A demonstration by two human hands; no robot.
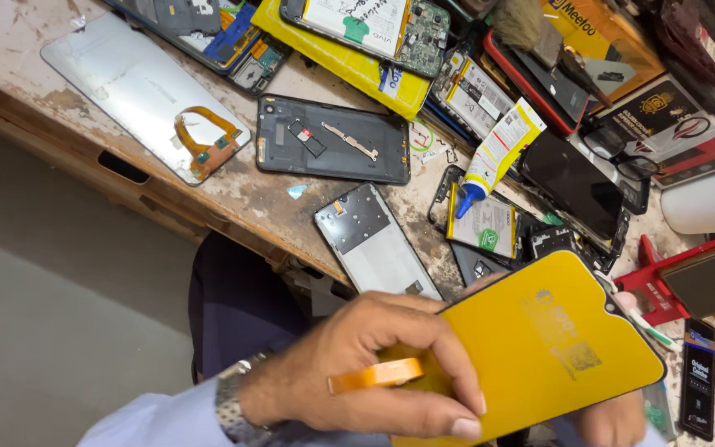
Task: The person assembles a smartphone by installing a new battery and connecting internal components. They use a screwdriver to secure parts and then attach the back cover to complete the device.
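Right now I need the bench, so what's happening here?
A person's left hand grips a yellow-backed phone screen panel with an orange ribbon strip under the fingers. The right hand steadies its lower edge. Opened phones and a glue tube cover the worn workbench.

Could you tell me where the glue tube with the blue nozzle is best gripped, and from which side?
Probably pinch the glue tube across its flat yellow-and-white body, coming from above. It lies tilted over phone parts with the blue nozzle pointing down-left, so the broad middle is exposed, and the nozzle is narrow.
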